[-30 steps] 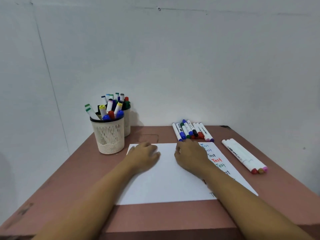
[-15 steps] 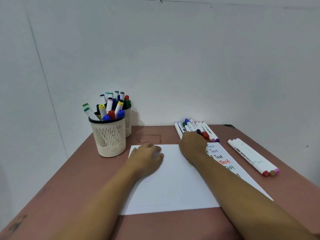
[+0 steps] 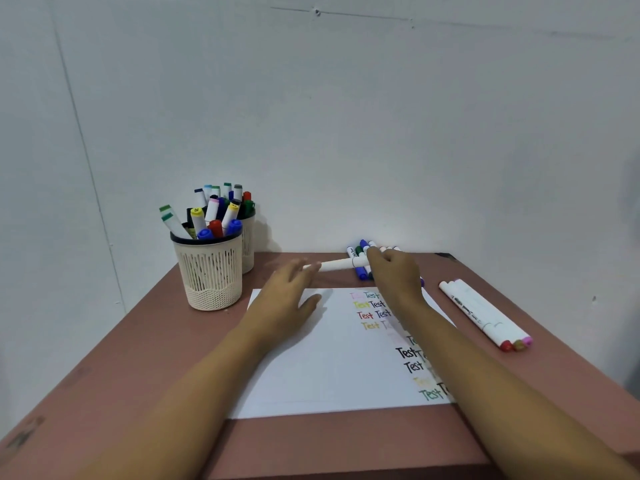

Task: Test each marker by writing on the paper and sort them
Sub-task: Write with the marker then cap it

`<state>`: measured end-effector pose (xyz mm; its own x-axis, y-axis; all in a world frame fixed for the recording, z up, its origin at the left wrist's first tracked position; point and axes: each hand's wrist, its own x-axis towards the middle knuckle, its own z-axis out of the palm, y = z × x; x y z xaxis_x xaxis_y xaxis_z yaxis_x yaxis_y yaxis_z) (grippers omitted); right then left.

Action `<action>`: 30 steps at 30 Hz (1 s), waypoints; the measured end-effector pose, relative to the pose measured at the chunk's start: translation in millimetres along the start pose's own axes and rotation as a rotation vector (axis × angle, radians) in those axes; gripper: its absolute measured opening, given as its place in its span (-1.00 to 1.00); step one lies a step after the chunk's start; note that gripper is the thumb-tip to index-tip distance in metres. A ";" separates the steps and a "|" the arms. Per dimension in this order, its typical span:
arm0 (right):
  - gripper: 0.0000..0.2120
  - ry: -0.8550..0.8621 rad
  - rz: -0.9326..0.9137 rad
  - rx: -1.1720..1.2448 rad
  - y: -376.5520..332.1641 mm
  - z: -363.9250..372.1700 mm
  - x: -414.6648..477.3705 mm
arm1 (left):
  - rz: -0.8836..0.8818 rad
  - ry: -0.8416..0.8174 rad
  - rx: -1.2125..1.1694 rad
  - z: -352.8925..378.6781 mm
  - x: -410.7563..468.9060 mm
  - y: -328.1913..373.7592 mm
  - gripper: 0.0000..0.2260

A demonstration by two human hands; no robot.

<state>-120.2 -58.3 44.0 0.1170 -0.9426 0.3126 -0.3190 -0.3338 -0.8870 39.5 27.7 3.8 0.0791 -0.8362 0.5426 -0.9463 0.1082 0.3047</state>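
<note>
The right hand (image 3: 394, 275) pinches in its grip a white marker (image 3: 337, 265), held level just beyond the far edge of the paper (image 3: 311, 368) beside the marker pile (image 3: 362, 271), while the left hand (image 3: 289, 301), grip spread, hovers over the paper's far left corner, fingertips near the marker's left end.

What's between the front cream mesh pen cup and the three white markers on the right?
The white sheet of paper with coloured Test writing lies there, shown in the head view.
</note>
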 end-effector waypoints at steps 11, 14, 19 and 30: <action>-0.60 -0.070 0.332 0.431 3.8 -11.2 -24.8 | -0.071 -0.043 0.072 -6.3 -7.5 23.0 -0.72; -0.56 -0.312 0.267 0.543 0.9 -5.7 -33.1 | -0.101 -0.043 -0.077 -6.6 -7.1 27.1 -0.71; -0.76 -0.395 0.062 0.428 5.0 7.7 -42.0 | -0.087 -0.064 -0.249 -4.1 -8.5 31.1 -0.75; -0.73 -0.457 -0.021 0.504 10.2 5.0 -38.0 | -0.110 -0.089 -0.383 -8.6 -7.8 34.1 -0.69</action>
<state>-123.2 -25.9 21.4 0.5393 -0.8027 0.2547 0.1518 -0.2048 -0.9670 9.3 42.5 16.7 0.1299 -0.8955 0.4256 -0.7470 0.1939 0.6359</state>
